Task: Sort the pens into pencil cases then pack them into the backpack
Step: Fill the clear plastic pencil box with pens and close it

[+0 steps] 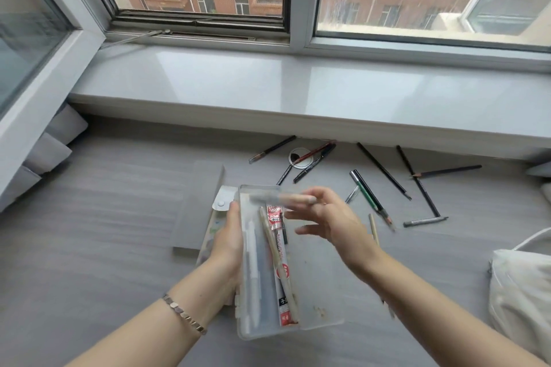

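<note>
Your left hand [228,243], with a bracelet [185,316] on its wrist, grips the left edge of a clear plastic pencil case [316,286], which lies open just above the grey surface [104,217]. Inside it are white and grey pens, a beige pen [266,226] and a red-and-white packet [274,216]. The packet's print is too blurred to read. Your right hand [331,223] pinches a blurred grey pen [280,198] between thumb and forefinger over the case's far end, the other fingers spread. A flat pouch [222,202] with a snap lies beneath the case. Loose pens and pencils [369,194] lie scattered beyond, below the window sill [298,89]. A white bag [521,292] sits at right.
</note>
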The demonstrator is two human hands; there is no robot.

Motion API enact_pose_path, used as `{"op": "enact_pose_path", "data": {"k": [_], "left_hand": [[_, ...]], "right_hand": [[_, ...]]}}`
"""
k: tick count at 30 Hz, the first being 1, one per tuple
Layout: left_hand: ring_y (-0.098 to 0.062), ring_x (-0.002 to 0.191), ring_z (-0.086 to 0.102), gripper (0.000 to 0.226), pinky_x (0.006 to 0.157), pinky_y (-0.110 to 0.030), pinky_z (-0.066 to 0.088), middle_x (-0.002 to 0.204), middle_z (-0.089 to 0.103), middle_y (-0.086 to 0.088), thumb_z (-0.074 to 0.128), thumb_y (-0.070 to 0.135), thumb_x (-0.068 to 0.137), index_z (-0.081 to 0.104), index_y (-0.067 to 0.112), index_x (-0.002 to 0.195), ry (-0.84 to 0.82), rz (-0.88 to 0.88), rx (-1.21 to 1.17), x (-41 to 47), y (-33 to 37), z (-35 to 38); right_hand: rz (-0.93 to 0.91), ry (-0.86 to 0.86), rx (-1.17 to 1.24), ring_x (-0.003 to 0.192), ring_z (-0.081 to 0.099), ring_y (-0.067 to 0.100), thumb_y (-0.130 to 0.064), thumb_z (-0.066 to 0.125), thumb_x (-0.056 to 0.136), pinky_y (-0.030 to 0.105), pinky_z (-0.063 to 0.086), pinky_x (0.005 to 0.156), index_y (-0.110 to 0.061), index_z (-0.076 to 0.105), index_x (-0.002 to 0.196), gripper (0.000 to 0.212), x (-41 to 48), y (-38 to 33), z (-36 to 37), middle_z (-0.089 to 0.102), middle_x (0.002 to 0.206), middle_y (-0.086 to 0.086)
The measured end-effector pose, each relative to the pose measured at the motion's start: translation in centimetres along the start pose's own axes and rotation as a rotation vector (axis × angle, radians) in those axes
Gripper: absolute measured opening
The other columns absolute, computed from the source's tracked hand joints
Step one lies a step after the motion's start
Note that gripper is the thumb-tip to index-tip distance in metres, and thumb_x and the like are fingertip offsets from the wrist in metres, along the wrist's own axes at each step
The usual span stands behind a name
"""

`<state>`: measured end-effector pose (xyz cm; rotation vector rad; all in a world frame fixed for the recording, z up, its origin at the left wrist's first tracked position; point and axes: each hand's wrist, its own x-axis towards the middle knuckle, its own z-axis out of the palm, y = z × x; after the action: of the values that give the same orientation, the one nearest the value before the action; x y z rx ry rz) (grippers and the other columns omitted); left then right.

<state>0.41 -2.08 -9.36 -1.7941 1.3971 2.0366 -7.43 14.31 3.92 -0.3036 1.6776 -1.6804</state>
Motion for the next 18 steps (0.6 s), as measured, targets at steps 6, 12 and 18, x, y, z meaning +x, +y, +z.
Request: {"op": "enact_pose_path", "data": {"k": [6,12,18], "left_hand": [[-0.035,0.109,0.06,0.118,0.098,-0.051,0.044,0.119,0.065,-0.008,0.036,0.102,0.031,0.064,0.023,0.115,0.016,0.043,-0.026,-2.0,0.5,0.8],[-0.032,0.113,0.054,0.076,0.105,-0.046,0.039,0.113,0.06,-0.009,0.035,0.081,0.072,0.063,0.016,0.101,0.095,0.079,-0.061,-7.7,2.4,2.1],[-0.035,0.101,0.062,0.121,0.094,-0.049,0.047,0.107,0.067,-0.012,0.039,0.102,0.013,0.07,0.014,0.091,0.134,-0.009,-0.12,-2.5,-1.1,1.7]], "right_hand": [[0.27,-0.095,-0.528,0.061,0.051,0.006,-0.045,0.026,0.097,0.021,0.039,0.061,-0.021,0.058,0.075,0.045,-1.2,-1.2,-0.7,0.064,0.07,-0.002],[0.101,-0.009,-0.812,0.059,0.047,0.018,-0.037,0.044,0.092,0.027,0.035,0.056,-0.017,0.039,0.059,0.038,-2.5,1.0,2.0,0.055,0.061,0.006],[-0.209,0.229,-1.324,0.056,0.063,0.019,-0.049,0.042,0.081,0.026,0.04,0.043,-0.023,0.058,0.085,0.031,-3.0,3.6,3.1,0.061,0.074,-0.005]]}}
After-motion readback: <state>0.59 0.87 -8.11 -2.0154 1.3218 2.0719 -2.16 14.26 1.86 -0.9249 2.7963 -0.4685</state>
